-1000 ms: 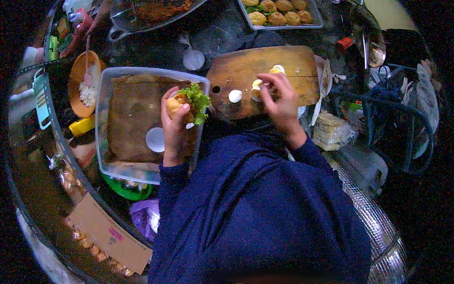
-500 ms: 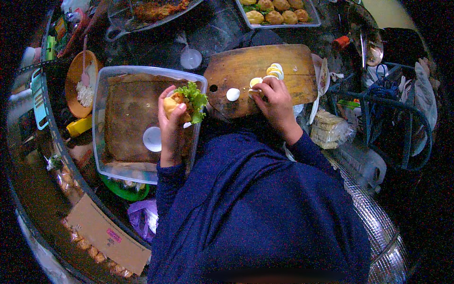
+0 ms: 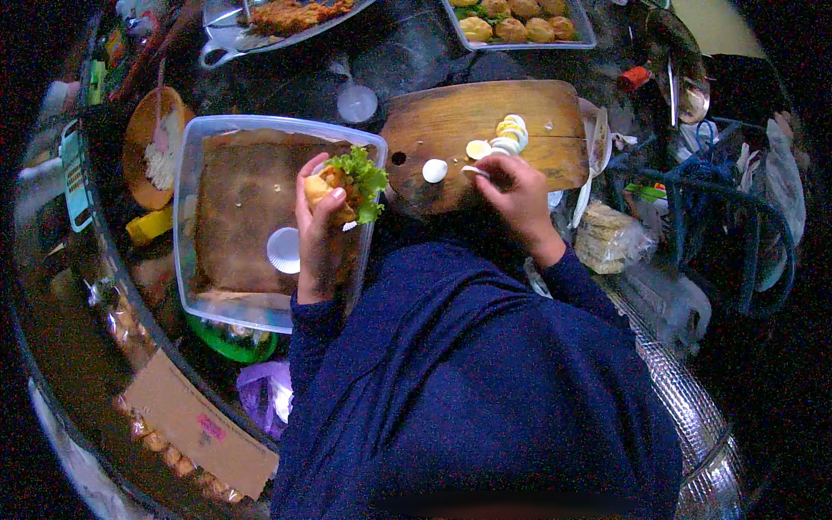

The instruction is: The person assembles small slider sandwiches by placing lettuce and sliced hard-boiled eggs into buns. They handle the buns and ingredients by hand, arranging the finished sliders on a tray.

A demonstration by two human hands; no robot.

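Note:
My left hand [image 3: 317,247] is closed round a small filled bun [image 3: 317,191], thumb in front; frilly green lettuce [image 3: 364,184] sticks out of its right side. It is over the right part of a clear plastic box [image 3: 179,234], in which a white paper liner [image 3: 282,250] lies. My right hand [image 3: 522,199] pinches a thin slice of boiled egg [image 3: 473,170] just above the wooden cutting board [image 3: 433,121]. Beyond its fingertips, several egg slices [image 3: 510,133] lie overlapped. A white egg piece [image 3: 434,171] sits apart, near the board's hole.
At the back stand a box of filled buns [image 3: 524,45] and a tray of orange-brown food [image 3: 206,45]. To the left are an orange bowl [image 3: 136,143] of white shreds and a green grater [image 3: 75,182]. A knife [image 3: 591,186], a wrapped block [image 3: 604,238] and a dark basket [image 3: 693,186] are right.
My right hand has drawn slightly back and right from the egg slices, with one slice between its fingers. My left hand keeps the bun at about the same place. The view has shifted slightly.

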